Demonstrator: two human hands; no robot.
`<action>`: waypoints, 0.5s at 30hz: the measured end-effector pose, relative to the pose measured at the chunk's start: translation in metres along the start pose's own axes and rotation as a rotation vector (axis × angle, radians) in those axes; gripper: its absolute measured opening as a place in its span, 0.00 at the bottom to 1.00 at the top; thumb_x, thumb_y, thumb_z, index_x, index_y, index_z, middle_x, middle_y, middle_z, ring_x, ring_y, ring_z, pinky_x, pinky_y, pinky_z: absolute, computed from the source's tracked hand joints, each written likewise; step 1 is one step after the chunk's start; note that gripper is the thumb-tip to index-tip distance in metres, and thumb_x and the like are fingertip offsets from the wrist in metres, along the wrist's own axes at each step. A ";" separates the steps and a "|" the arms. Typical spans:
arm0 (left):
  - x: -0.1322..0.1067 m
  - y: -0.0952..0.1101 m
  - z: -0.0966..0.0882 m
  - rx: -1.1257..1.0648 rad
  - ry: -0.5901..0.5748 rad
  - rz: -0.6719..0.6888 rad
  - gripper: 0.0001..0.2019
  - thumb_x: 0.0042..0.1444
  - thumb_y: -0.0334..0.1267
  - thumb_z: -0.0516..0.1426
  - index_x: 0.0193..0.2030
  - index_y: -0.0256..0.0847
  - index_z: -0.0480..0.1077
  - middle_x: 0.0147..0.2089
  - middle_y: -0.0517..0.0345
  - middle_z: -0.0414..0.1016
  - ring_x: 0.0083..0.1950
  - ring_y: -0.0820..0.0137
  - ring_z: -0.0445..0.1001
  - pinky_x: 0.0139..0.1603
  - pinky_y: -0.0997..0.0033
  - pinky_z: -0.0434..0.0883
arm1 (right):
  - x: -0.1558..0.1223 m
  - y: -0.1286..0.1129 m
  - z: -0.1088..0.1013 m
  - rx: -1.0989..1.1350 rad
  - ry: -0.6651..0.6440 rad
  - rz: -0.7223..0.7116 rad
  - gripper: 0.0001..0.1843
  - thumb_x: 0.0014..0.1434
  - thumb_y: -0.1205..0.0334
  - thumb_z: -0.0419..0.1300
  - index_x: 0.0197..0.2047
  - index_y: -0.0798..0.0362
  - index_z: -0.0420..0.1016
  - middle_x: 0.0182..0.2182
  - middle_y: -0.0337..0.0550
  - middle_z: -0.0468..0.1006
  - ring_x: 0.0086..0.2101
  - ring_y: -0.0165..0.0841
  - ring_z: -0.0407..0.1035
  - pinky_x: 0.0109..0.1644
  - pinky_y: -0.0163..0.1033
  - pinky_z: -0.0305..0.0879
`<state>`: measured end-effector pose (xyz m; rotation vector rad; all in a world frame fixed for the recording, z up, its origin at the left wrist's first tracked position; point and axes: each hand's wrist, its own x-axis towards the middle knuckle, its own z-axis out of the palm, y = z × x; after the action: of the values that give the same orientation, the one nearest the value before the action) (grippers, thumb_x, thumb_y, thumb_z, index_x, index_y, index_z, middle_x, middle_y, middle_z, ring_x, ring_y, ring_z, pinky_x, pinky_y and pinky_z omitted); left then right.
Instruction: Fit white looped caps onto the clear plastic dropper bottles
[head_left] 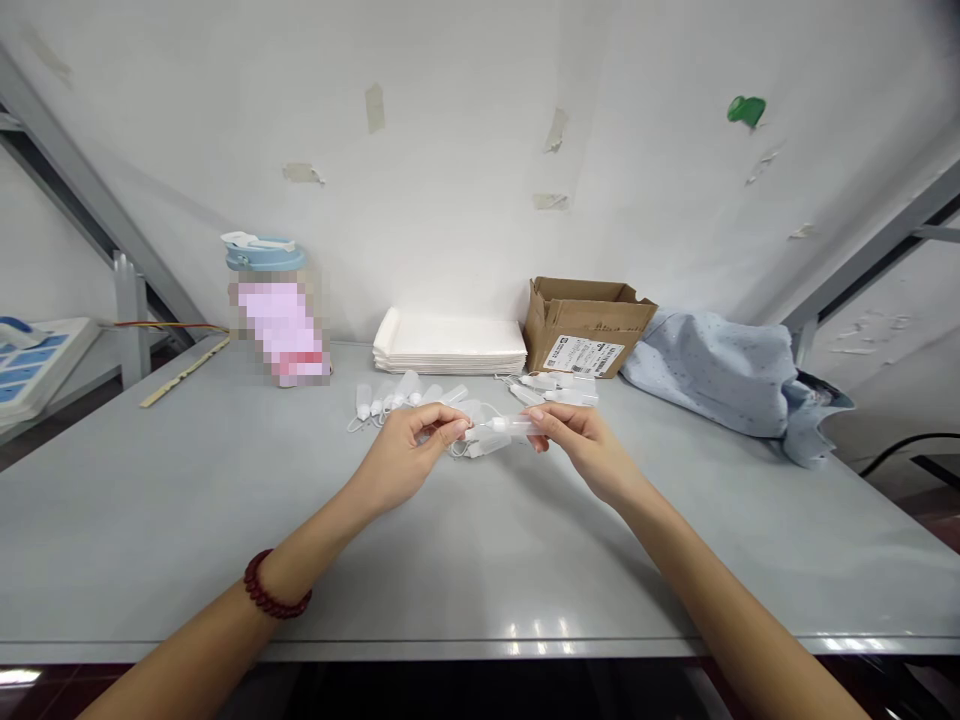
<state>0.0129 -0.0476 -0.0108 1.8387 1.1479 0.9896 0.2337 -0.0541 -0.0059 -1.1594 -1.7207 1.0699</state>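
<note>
Above the middle of the table, my right hand (589, 440) is closed on a small translucent squeeze bottle (511, 425), thumb on top and fingers underneath. The bottle lies sideways, its white neck and thin tip pointing left. At that tip my left hand (409, 450) is closed in a pinch; the small part between thumb and forefinger is mostly hidden. A thin white strap curves up from the neck. Behind and below my hands lie loose similar bottles (409, 388), several with looped straps. Another small group of bottles (570, 388) lies in front of the carton.
A stack of white padded envelopes (450, 345) sits against the wall beside an open cardboard box (589, 325). Light blue speckled cloth (712, 370) covers something at the right. A blue-lidded container (264, 255), partly blurred, and a narrow strip (184, 372) are at the left.
</note>
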 end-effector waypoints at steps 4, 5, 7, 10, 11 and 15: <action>-0.001 0.001 0.002 -0.011 -0.009 -0.006 0.10 0.57 0.42 0.54 0.32 0.41 0.74 0.32 0.59 0.76 0.35 0.69 0.72 0.38 0.71 0.67 | -0.001 0.000 0.001 0.018 -0.006 0.015 0.19 0.62 0.52 0.52 0.23 0.54 0.67 0.22 0.38 0.66 0.28 0.29 0.60 0.37 0.36 0.57; -0.001 0.002 0.003 -0.013 -0.012 -0.010 0.11 0.57 0.42 0.54 0.32 0.41 0.74 0.32 0.59 0.76 0.35 0.69 0.71 0.38 0.70 0.67 | -0.001 -0.001 0.002 0.018 -0.006 0.021 0.19 0.62 0.52 0.52 0.24 0.54 0.68 0.22 0.38 0.66 0.28 0.29 0.60 0.37 0.36 0.57; -0.001 0.002 0.003 -0.027 -0.014 -0.025 0.11 0.57 0.43 0.54 0.32 0.40 0.74 0.32 0.58 0.76 0.35 0.69 0.71 0.38 0.70 0.68 | -0.001 -0.001 0.002 0.017 -0.004 0.028 0.19 0.61 0.52 0.52 0.24 0.54 0.68 0.22 0.37 0.67 0.28 0.29 0.60 0.36 0.35 0.57; 0.000 0.000 0.002 -0.062 -0.018 -0.039 0.11 0.57 0.43 0.54 0.32 0.40 0.73 0.33 0.57 0.75 0.35 0.68 0.71 0.38 0.70 0.68 | -0.001 -0.001 0.003 0.024 0.001 0.024 0.19 0.61 0.52 0.52 0.24 0.54 0.69 0.22 0.37 0.67 0.28 0.29 0.60 0.37 0.35 0.56; 0.000 0.000 0.001 -0.073 -0.018 -0.039 0.11 0.57 0.43 0.54 0.32 0.40 0.73 0.32 0.57 0.75 0.35 0.68 0.71 0.38 0.70 0.68 | -0.001 -0.001 0.003 0.029 0.001 0.021 0.19 0.61 0.52 0.52 0.24 0.54 0.68 0.22 0.37 0.67 0.28 0.29 0.60 0.37 0.35 0.56; 0.001 -0.003 0.000 -0.094 -0.016 -0.041 0.12 0.56 0.44 0.54 0.31 0.39 0.72 0.32 0.57 0.74 0.35 0.69 0.70 0.38 0.70 0.67 | -0.001 0.001 0.002 0.045 0.000 0.016 0.19 0.62 0.53 0.52 0.23 0.54 0.68 0.22 0.37 0.66 0.28 0.28 0.60 0.37 0.35 0.55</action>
<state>0.0125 -0.0461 -0.0130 1.7395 1.1066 0.9865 0.2321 -0.0551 -0.0073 -1.1466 -1.6819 1.1128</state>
